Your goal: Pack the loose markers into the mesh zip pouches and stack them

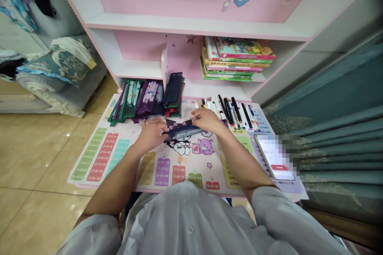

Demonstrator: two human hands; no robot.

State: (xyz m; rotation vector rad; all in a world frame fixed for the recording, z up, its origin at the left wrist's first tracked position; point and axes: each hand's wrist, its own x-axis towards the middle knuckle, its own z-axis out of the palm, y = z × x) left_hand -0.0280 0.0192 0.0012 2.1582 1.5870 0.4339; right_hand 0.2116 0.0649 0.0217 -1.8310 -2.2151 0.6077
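A dark blue pouch with pens showing through its side lies on the desk mat between my hands. My left hand pinches the pouch at its left end. The fingers of my right hand are curled together at the upper right edge of the same pouch; its fingertips are partly hidden, and I cannot make out whether they hold a zipper pull. Beyond my right hand lies a row of loose pens and markers. Behind my left hand are green and purple pouches filled with pens.
A stack of dark blue, green and red pouches stands at the back middle. Books are piled on the pink shelf. A phone lies at the mat's right edge, beside a teal curtain.
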